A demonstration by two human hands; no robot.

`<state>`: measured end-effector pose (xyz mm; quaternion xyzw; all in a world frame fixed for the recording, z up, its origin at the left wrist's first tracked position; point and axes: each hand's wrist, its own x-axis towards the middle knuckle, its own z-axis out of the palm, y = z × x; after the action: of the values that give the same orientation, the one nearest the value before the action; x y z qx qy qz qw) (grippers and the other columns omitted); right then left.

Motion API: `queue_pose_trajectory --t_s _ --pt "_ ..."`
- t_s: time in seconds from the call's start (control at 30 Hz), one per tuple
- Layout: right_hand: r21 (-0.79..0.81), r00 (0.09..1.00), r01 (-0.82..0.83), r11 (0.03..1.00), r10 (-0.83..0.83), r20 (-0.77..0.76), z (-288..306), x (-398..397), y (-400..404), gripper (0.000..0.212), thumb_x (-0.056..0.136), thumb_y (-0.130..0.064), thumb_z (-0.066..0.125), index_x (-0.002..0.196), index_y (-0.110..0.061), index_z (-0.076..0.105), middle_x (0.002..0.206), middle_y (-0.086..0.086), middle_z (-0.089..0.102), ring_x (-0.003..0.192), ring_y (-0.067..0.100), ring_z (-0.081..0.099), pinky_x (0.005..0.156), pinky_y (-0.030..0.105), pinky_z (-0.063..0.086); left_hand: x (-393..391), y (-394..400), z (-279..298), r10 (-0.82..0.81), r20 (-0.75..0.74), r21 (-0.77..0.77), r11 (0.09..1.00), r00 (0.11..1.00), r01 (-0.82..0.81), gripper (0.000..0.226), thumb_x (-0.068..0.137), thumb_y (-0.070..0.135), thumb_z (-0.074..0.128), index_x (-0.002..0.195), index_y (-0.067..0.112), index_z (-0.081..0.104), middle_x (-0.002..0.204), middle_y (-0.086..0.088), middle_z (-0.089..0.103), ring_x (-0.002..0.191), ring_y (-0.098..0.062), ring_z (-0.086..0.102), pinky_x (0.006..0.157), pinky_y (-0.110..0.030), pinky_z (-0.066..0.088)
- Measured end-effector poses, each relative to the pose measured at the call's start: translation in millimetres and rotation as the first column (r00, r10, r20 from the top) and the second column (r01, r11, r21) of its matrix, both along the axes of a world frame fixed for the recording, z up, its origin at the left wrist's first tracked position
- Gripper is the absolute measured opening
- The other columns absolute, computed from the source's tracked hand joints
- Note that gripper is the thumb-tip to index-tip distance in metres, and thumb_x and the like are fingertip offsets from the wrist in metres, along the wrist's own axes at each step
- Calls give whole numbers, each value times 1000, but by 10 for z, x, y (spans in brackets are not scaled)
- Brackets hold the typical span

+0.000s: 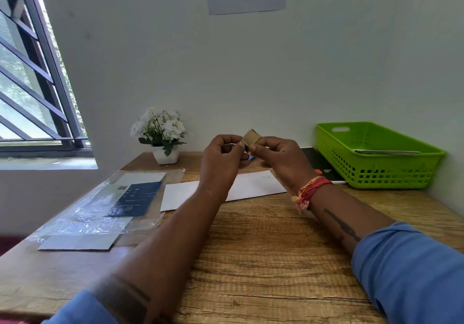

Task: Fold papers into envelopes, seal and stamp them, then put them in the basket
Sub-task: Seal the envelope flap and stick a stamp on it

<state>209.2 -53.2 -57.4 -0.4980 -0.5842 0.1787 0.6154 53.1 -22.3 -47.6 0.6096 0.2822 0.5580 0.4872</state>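
Both hands raised above a wooden surface [251, 261]. Left hand [221, 158] and right hand [278, 158] together pinch a small tan item [251, 136], prob. a tape roll or stamp; can't tell which. White envelope [253, 185] lies flat just below them. Green basket [376, 173] sits far right w/ something flat inside. Step looks like sealing/stamping; next move calls for peeling a piece free & pressing it onto the envelope.
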Motion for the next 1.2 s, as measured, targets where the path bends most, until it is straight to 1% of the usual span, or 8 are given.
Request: queue_pose_trajectory --t_s 0.07,0.17,0.27,0.37,0.47,0.6,0.9,1.2 --pt "30 998 21 999 -23 54 4 -10 -6 15 92 -32 71 92 -20 80 99 -1 73 90 29 68 80 48 59 2 18 -7 -35 39 -60 998 999 37 12 98 13 64 109 12 68 94 -8 74 78 -17 74 73 -30 60" --pt "70 992 50 996 -57 113 19 -35 -29 13 93 -22 71 91 -14 80 99 -4 71 89 15 67 76 33 54 8 29 -5 -78 97 -126 988 992 90 14 97 9 64 110 8 67 99 -15 72 74 -15 72 74 -30 59" --pt "84 982 72 994 -85 170 16 -39 -35 13 93 -20 71 92 -12 81 101 -3 71 92 13 66 76 29 53 8 32 4 -89 107 -163 981 990 106 15 96 5 62 110 6 66 98 -16 71 72 -14 71 73 -29 58" --pt "86 973 79 993 -96 208 19 -43 -36 13 93 -19 70 92 -13 81 100 -7 71 90 6 64 72 20 50 6 30 3 -86 96 -164 981 992 101 16 95 2 60 109 5 65 96 -16 71 70 -13 70 73 -30 59" --pt "93 970 79 993 -98 220 17 -53 -45 12 93 -18 70 91 -13 81 100 -7 70 89 4 64 71 16 49 15 42 -12 -77 94 -177 980 993 93 17 93 0 59 109 4 65 95 -16 71 70 -13 70 76 -32 60" --pt "81 984 50 995 -63 165 21 -68 -56 11 92 -16 70 88 -18 80 101 -10 71 90 0 64 74 13 48 8 49 -6 -108 137 -188 973 985 133 16 95 -1 58 109 2 64 88 -13 70 69 -14 69 78 -34 61" --pt "81 983 70 994 -82 165 23 -49 -49 12 92 -18 70 89 -14 81 104 -5 72 94 10 66 79 30 54 -7 37 1 -120 135 -169 975 983 142 15 95 0 59 110 1 64 90 -15 70 69 -15 69 76 -32 60" --pt "83 984 66 994 -78 158 30 -84 -63 12 93 -16 70 94 -12 81 112 -3 72 99 12 67 84 32 56 21 26 5 -105 151 -165 978 983 130 12 94 -2 57 103 4 63 85 -12 68 67 -15 66 72 -31 60"
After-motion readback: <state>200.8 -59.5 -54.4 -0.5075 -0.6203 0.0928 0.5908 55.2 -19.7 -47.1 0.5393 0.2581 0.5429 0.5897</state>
